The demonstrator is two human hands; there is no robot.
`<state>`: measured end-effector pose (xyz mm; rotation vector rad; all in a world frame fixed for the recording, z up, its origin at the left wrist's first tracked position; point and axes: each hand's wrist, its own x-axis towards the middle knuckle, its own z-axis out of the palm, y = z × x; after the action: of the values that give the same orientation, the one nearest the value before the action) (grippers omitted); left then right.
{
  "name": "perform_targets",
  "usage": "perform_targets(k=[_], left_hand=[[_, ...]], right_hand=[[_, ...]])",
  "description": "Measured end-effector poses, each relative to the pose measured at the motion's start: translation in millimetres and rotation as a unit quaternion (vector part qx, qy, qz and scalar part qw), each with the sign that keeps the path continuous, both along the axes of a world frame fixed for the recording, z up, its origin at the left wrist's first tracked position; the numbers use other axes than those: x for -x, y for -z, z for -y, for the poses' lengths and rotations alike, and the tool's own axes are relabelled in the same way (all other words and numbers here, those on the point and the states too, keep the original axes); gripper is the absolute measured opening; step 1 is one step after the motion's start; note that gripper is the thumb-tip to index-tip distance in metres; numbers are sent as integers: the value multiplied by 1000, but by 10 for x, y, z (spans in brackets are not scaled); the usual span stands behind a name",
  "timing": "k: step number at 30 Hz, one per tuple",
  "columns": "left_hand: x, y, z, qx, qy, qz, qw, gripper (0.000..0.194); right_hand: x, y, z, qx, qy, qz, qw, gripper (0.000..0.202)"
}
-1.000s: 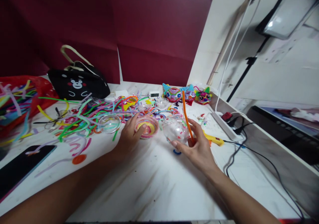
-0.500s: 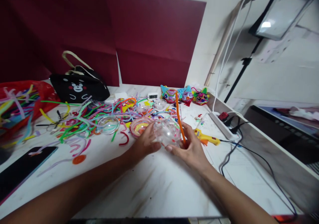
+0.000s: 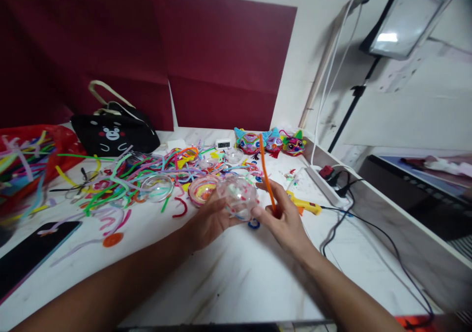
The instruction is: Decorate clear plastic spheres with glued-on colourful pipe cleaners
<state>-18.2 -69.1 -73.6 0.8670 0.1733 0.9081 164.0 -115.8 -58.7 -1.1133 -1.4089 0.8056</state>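
My left hand (image 3: 211, 220) is closed round the left side of a clear plastic dome (image 3: 239, 197), which has small red spots on it. An orange pipe cleaner (image 3: 265, 169) stands upright from my right hand (image 3: 285, 216), pinched near its lower end. The right thumb lies close to the dome's right edge; whether it touches is hard to tell. Below the dome, a blue curled piece (image 3: 253, 224) shows between the hands. Just left of the dome is a round bowl-like piece (image 3: 199, 190) ringed with coloured strips.
Tangled pipe cleaners (image 3: 121, 179) and a clear dish (image 3: 157, 188) cover the left. A yellow glue gun (image 3: 308, 205) lies right, by a power strip (image 3: 326, 187) with cords. Decorated animal heads (image 3: 250, 141), a small clock (image 3: 223, 144) and a black bag (image 3: 114, 133) stand behind. A phone (image 3: 35, 248) lies front left.
The dome has turned in my left hand and moved slightly left. My right fingers have drawn back from it, keeping the orange pipe cleaner. The blue curl has come into sight.
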Motion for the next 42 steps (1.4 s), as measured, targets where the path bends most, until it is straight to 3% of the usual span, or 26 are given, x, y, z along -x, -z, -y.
perform_targets(k=[5,16,21,28,42], left_hand=[[45,85,-37,47,24,51,997,55],[106,109,-35,45,4,61,997,50],[98,120,-39,26,-26,48,998,65],[108,98,24,1,-14,24,1000,65],[76,104,121,-11,-135,-60,989,104]], right_hand=[[-97,-9,-18,-73,56,53,994,35],[-99,82,-15,-76,5,77,994,27],[-97,49,-6,-148,25,130,980,16],[-79,28,27,-232,42,169,957,13],[-51,2,111,-300,43,228,925,23]])
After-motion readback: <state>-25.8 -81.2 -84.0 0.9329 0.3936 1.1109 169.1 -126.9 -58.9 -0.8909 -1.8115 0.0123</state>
